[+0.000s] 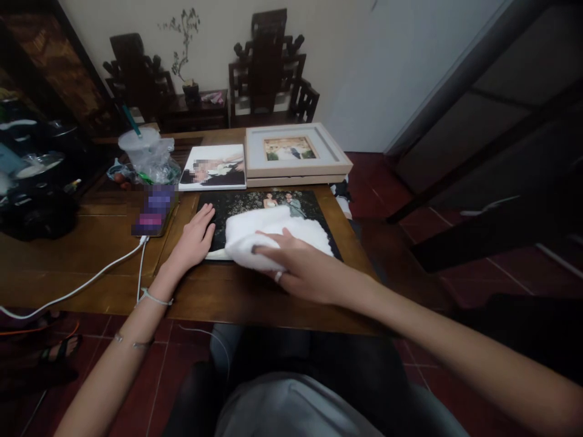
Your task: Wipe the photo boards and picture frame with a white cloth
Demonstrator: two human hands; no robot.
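A dark wedding photo panel (246, 201) lies flat on the wooden table (200, 297) in front of me. My right hand (300, 267), with a ring on one finger, grips a bunched white cloth (259, 226) that rests on the panel and covers much of its middle. At the panel's left edge, my left hand (195, 237) lies with its fingers stretched out, the fingertips on the dark surface. Two figures show in the photo above the cloth.
Behind the panel are a white-edged photo album (214, 185) and a framed photo (300, 173) on a box. A charging phone (155, 212) with a white cable (104, 267), a plastic cup (139, 142) and bags stand left. Dark wooden chairs (266, 73) stand beyond the table.
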